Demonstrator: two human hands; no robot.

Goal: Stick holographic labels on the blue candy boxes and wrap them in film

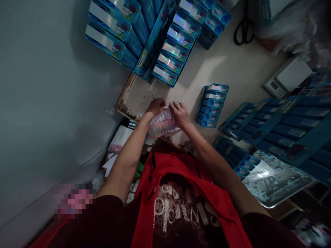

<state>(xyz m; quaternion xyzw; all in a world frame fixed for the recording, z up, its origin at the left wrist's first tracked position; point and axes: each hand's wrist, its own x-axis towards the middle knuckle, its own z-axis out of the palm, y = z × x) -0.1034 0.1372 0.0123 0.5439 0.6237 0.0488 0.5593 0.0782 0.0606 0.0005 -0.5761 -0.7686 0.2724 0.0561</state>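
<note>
Near the front edge of the table, my left hand [157, 106] and my right hand [180, 113] meet at the top of a pale, pink-printed sheet of strips [163, 124] that looks like stickers. The left fingers are closed in a pinch at its upper edge. My right hand's fingers are bent and closed over the upper right corner; what lies under their tips is hidden. Just right of that hand stands a small row of blue boxes [212, 106], the back two bearing pale labels.
Shiny-labelled blue boxes [169, 62] fill a tray at the back, beside stacked boxes [111, 39]. Black scissors [243, 32] and a white scale [287, 77] lie farther right. More blue boxes [274, 124] crowd the right side, above a metal tray [281, 193]. A wall [38, 86] rises left.
</note>
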